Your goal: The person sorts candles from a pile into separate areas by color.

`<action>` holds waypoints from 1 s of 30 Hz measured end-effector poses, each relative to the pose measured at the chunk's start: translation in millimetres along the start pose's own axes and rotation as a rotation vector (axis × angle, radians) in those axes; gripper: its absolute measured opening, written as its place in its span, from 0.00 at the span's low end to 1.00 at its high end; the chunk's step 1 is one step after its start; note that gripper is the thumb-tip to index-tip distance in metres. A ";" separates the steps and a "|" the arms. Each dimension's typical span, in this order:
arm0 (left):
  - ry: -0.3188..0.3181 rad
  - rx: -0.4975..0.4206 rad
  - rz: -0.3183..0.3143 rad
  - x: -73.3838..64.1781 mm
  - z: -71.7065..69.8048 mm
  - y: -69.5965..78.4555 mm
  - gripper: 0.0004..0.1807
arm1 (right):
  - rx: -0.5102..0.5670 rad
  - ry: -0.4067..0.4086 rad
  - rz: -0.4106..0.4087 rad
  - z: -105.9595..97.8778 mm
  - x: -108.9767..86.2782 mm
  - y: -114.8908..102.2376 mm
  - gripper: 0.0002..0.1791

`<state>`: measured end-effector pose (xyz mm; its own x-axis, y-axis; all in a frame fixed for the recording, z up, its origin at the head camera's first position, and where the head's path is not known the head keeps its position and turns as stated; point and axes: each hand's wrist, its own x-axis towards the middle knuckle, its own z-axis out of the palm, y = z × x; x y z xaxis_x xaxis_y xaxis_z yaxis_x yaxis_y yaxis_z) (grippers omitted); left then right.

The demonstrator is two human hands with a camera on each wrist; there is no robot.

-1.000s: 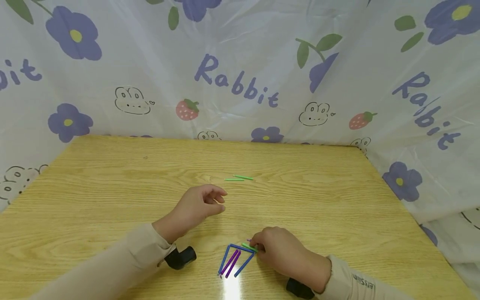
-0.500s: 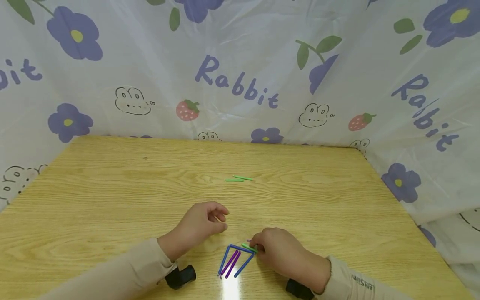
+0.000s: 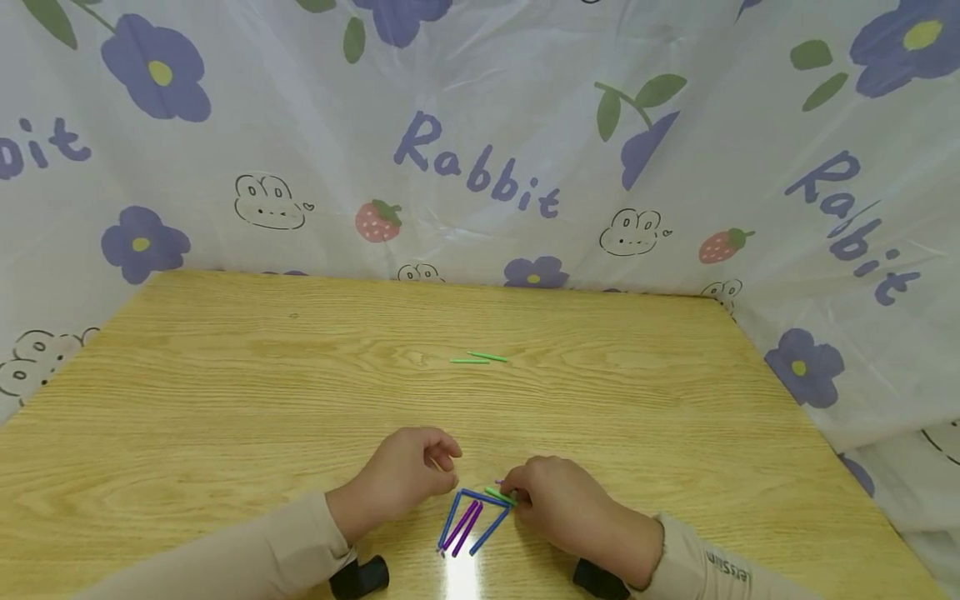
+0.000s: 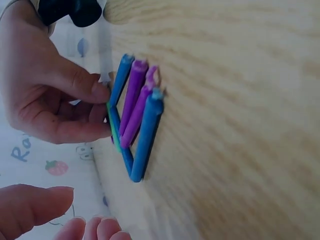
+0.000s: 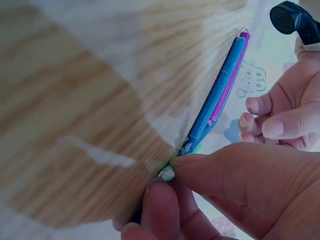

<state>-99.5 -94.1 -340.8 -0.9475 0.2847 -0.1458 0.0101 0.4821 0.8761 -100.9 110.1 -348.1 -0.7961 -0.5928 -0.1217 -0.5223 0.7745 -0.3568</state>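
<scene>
My right hand pinches a green stick between thumb and fingers, low on the table; its pale end shows in the right wrist view. The green stick lies along a blue stick, which joins two other blue sticks into a three-sided outline: one on the left and one on the right. Inside lie two purple sticks, side by side and slanted. Left of the outline, my left hand hovers with loosely bent fingers, holding nothing.
Two more green sticks lie farther back on the wooden table. A tiny purple piece shows by the right fingertips. Black wrist-worn devices sit under both sleeves. A printed curtain hangs behind the table.
My left hand has come down toward the body, from beyond the outline to its upper left side. The right hand stays in place, still pinching the green stick.
</scene>
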 end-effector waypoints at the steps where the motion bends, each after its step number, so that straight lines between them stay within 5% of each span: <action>1: -0.005 0.006 -0.003 -0.3 0.4 -0.6 0.11 | -0.005 0.007 -0.004 0.1 0.0 0.2 0.12; 13: -0.073 0.019 0.005 -3.5 4.9 -7.7 0.11 | -0.010 0.022 -0.011 -0.3 0.0 -0.4 0.11; 30: -0.057 0.106 0.004 -7.7 13.7 -8.7 0.10 | 0.027 0.026 0.004 -0.4 -0.7 0.8 0.13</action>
<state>-87.9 -89.1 -353.6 -0.9277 0.3318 -0.1711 0.0502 0.5651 0.8235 -100.8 111.2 -348.0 -0.8061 -0.5834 -0.0997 -0.5106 0.7707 -0.3812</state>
